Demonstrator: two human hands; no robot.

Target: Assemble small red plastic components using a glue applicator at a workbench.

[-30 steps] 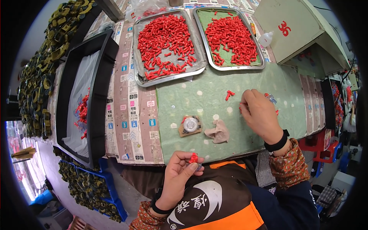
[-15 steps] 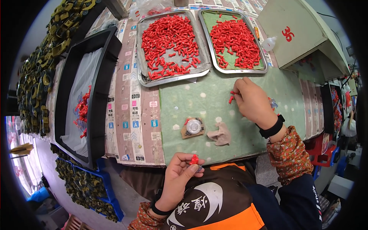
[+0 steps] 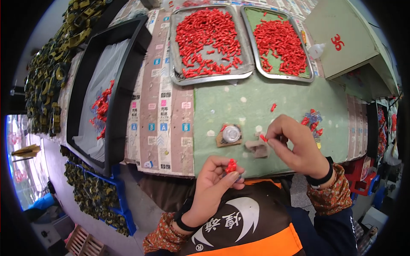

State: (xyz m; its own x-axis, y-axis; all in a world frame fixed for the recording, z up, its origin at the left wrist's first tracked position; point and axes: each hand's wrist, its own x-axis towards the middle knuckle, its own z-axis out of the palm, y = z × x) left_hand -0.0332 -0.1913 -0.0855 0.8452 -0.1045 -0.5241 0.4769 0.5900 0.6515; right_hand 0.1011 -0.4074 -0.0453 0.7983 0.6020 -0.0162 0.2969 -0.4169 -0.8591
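Near the table's front edge, my left hand [image 3: 215, 185] pinches a small red plastic figure part [image 3: 232, 165]; a bluish clear piece shows under its thumb. My right hand [image 3: 294, 145] is closed at the fingertips on a small red plastic piece [image 3: 263, 138], held just above a crumpled beige cloth [image 3: 257, 148]. Left of the cloth, a small round clear container [image 3: 231, 134] stands on a piece of cardboard [image 3: 222, 141]. One loose red piece [image 3: 273, 107] lies on the green cloth beyond my right hand.
Two metal trays [image 3: 213, 81] [image 3: 294, 77] of red pieces stand at the back. To the left is a black bin [image 3: 121, 89] holding red and clear parts. Red and clear blue parts [image 3: 312, 120] lie right of my right hand. A beige metal box [image 3: 348, 42] stands back right.
My right hand has come back from near the right tray toward my left hand, carrying one red piece and leaving another on the cloth. The whole view has shifted; my left hand keeps its hold.
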